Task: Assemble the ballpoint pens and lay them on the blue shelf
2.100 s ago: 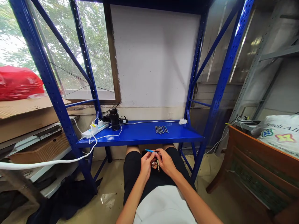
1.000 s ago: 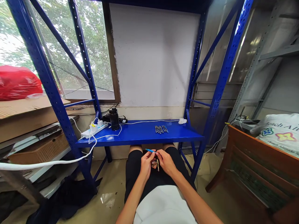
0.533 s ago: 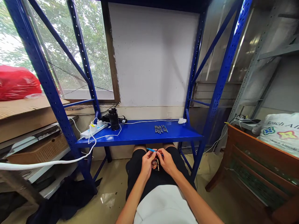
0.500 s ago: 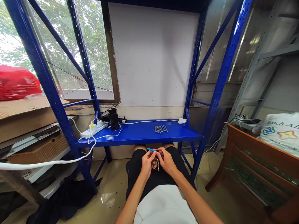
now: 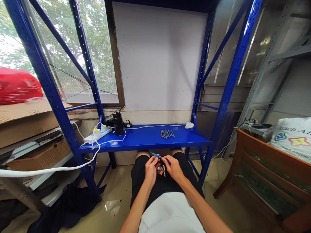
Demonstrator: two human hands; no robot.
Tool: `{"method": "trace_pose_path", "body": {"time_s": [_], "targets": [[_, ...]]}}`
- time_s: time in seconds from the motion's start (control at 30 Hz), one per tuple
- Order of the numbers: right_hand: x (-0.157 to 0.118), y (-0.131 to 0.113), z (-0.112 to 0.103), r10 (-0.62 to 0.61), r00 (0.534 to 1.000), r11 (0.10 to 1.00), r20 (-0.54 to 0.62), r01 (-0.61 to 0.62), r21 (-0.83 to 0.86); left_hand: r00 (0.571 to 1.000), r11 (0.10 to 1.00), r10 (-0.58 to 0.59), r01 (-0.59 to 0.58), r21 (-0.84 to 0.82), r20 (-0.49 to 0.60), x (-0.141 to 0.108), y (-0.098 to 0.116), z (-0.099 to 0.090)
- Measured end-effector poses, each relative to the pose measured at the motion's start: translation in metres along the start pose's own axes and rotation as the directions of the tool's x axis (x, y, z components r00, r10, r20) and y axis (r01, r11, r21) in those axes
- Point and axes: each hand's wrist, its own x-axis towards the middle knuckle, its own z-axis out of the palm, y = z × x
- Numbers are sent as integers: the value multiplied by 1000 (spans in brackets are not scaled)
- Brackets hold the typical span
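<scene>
Above my lap, in front of the shelf edge, a slim blue pen (image 5: 155,154) spans my two hands. My left hand (image 5: 151,168) pinches it between thumb and fingers, and its blue end sticks out up and to the left. My right hand (image 5: 173,167) grips the other end, which the fingers mostly hide. A small gap with a thin section of the pen shows between the hands. Beyond them, a row of several dark pens (image 5: 167,134) lies side by side on the blue shelf (image 5: 143,139).
On the shelf's left stand a black bottle (image 5: 118,124) and a white power strip (image 5: 97,134) with a white cable (image 5: 60,169) hanging forward. A crumpled white wad (image 5: 189,125) lies at the back right. To the right is a wooden chair (image 5: 267,168) holding a white bag (image 5: 291,137).
My left hand has shifted slightly left, and the pen's blue end has moved left and a little up with it. My right hand has barely moved.
</scene>
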Motion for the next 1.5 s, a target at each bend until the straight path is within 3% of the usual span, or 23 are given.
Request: {"method": "trace_pose_path", "body": {"time_s": [0.4,0.57,0.73,0.97,1.17,1.5], "targets": [[1,-2,0,-6,1000,999,15,6,-52,1000,1000,-2,2,12,-17,1,-1,-4],[1,-3,0,63,994,994,93,-55,-94,1000,1000,5,-5,28,-10,2,-2,-5],[2,1,3,97,992,992,86,-89,-89,1000,1000,4,-4,24,6,2,-2,-2],[3,-1,5,74,997,997,1,-74,-18,989,997,11,-23,-80,-150,8,-2,-12],[4,2,4,-22,1000,1000,-17,22,-1,966,988,-31,-9,-154,-256,12,-4,-19],[1,4,-4,-7,999,1000,-34,6,-27,982,995,-5,-14,-98,-188,9,-7,-7]]}}
